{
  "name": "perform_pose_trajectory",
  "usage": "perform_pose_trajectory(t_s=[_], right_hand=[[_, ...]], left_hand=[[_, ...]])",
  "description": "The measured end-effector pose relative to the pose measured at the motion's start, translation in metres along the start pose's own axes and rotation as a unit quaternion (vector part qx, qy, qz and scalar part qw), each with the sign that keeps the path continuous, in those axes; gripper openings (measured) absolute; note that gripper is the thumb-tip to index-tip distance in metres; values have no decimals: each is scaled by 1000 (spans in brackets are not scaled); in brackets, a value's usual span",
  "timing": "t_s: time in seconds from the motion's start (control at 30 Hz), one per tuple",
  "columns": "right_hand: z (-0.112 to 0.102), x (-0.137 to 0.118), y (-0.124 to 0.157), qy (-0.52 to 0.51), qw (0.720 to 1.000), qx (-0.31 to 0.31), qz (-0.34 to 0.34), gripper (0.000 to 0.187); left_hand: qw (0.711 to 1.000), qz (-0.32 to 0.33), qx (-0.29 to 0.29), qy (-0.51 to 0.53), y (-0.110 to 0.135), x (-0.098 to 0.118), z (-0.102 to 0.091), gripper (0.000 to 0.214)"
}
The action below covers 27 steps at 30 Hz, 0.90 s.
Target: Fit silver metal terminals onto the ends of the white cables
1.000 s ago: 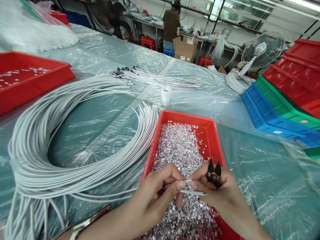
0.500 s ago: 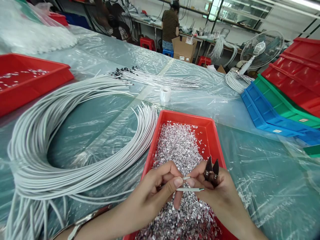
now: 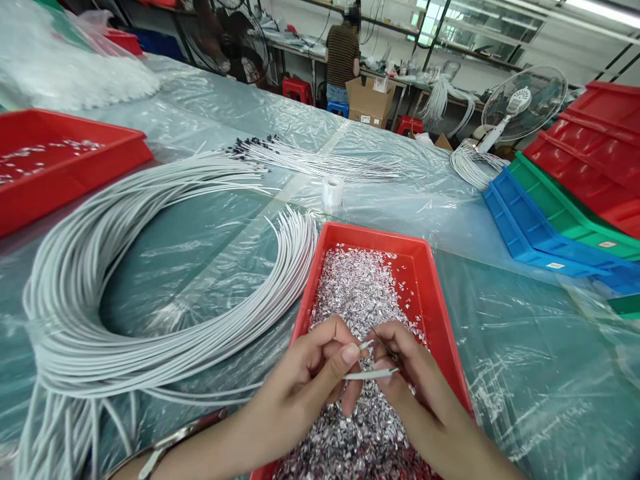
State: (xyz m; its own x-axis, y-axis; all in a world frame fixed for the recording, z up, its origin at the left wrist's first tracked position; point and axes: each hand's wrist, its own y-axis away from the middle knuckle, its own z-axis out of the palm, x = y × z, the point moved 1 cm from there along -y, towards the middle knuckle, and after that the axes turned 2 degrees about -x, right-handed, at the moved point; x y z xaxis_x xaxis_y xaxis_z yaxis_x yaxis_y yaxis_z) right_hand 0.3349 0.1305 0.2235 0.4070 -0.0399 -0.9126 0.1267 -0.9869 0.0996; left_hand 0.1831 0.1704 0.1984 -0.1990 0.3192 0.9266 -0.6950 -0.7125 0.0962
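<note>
Right hand point(image 3: 427, 380) has rolled over toward 9 o'clock. Head view: left hand point(image 3: 305, 380) pinches white cable point(image 3: 367, 375) above red tray point(image 3: 430, 280); right fingers curled, hold hidden, can't tell. Cable coil point(image 3: 65, 287) crowds 10 o'clock, white roll point(image 3: 333, 193) 12, crates point(image 3: 585, 160) 2.

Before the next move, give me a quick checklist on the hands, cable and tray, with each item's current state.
1. Left hand has the upper white cable end: ok, it sticks out past the thumb.
2. Lower white cable end clear of the right hand: cannot tell; it overlaps the right thumb in view.
3. Dark tool secure at the right hand: cannot tell; mostly hidden by the fingers.
4. Red tray below the work: ok, silvery pieces inside.
5. Coiled cables out of the tray: ok, they lie to its left.
</note>
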Motion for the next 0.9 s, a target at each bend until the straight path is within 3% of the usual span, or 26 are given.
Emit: perform_pose_trajectory(t_s=[0.13, 0.27, 0.53, 0.9], right_hand=[[-1, -3, 2, 37, 998, -42, -21, 25], [-3, -4, 1, 59, 997, -42, -35, 24], [-3, 1, 7, 43, 999, -24, 20, 33], [-15, 0, 3, 104, 991, -38, -80, 28]], left_hand=[[1000, 4, 1, -2, 0, 2, 1, 28], [1000, 2, 1, -18, 0, 3, 1, 29], [1000, 13, -13, -22, 2, 3, 0, 25], [999, 10, -29, -32, 2, 3, -1, 23]])
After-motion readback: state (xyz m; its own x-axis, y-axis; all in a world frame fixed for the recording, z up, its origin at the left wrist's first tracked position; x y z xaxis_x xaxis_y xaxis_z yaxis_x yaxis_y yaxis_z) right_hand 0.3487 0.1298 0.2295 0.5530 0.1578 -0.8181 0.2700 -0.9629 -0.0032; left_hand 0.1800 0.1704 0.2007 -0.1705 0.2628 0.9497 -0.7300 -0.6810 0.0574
